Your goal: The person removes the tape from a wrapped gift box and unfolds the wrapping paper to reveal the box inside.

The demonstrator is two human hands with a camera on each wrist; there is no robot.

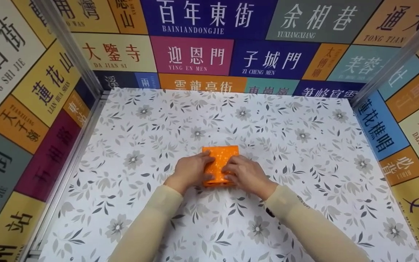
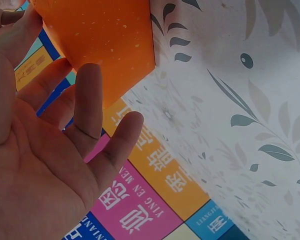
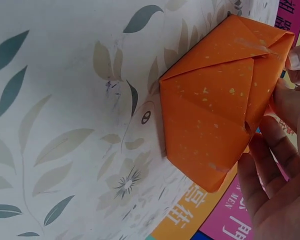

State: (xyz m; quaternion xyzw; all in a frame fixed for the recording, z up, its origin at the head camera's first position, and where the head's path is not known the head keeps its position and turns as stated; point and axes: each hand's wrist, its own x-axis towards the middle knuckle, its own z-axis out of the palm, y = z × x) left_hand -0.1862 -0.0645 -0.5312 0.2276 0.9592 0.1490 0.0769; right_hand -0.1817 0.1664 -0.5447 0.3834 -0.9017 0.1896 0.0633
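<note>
An orange paper box [image 1: 219,163] with pale gold flecks stands on the patterned tabletop in the head view. In the right wrist view, the orange box [image 3: 210,100] shows a side of overlapping triangular folds. My left hand [image 1: 192,169] holds its left side, thumb toward the near edge and fingers bent over the top. In the left wrist view, the little finger of the left hand [image 2: 65,135] stands away from the paper. On the right side, my right hand [image 1: 247,174] holds the box with bent fingers. The right hand [image 3: 285,160] partly hides one folded edge.
A white tabletop [image 1: 133,131] with grey flowers and leaves spreads around the box. Panels [image 1: 195,54] of coloured blocks with Chinese lettering stand behind it and on both sides. Metal posts [image 1: 86,72] rise at the back corners.
</note>
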